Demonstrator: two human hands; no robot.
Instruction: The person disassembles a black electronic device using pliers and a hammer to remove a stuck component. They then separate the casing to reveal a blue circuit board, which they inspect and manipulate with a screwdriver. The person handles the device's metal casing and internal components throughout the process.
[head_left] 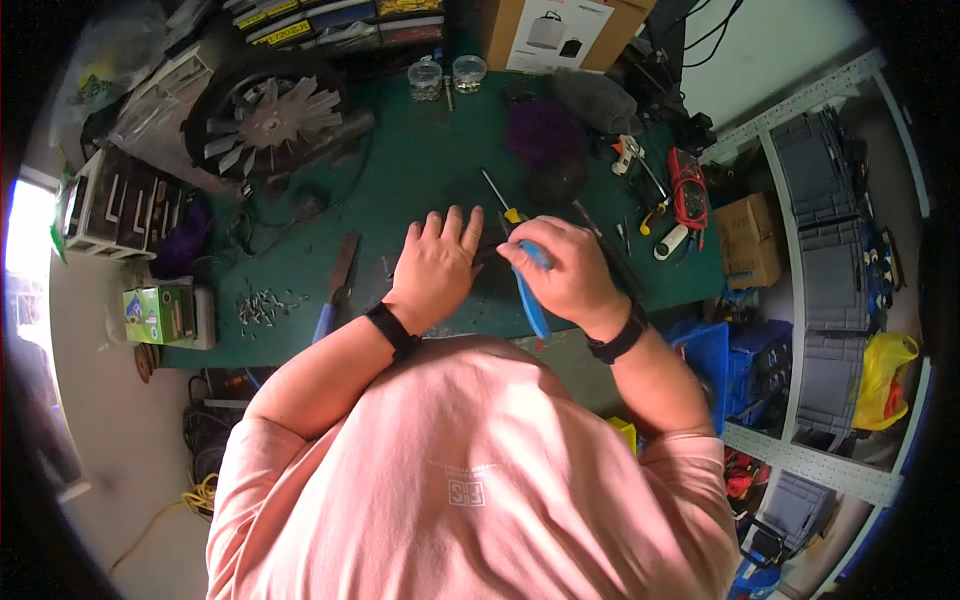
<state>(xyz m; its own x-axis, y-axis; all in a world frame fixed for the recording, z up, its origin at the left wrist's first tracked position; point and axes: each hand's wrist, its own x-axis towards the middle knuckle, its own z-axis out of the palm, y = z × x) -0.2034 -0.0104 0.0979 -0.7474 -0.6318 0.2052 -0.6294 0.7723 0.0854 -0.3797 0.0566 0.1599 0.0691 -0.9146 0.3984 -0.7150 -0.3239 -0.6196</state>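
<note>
My left hand [436, 266] lies flat on the green workbench [400, 130], fingers stretched and slightly apart. Under and beside its fingertips is a dark part [488, 243], mostly hidden, whose kind I cannot make out. Just right of it, my right hand [572, 278] is closed around blue-handled pliers [532, 306]; one handle sticks out toward my body, and the jaws cannot be made out. Beyond the hands lies a screwdriver [493, 189] with a thin metal shaft and a yellow-and-dark handle partly covered by the right hand.
Loose screws [262, 308] and a wide flat blade with a blue handle [342, 275] lie to the left. Farther back are a finned fan wheel [275, 120] and clear jars [425, 78]. A red multimeter [687, 185] rests at right, near shelving [785, 250] with grey crates.
</note>
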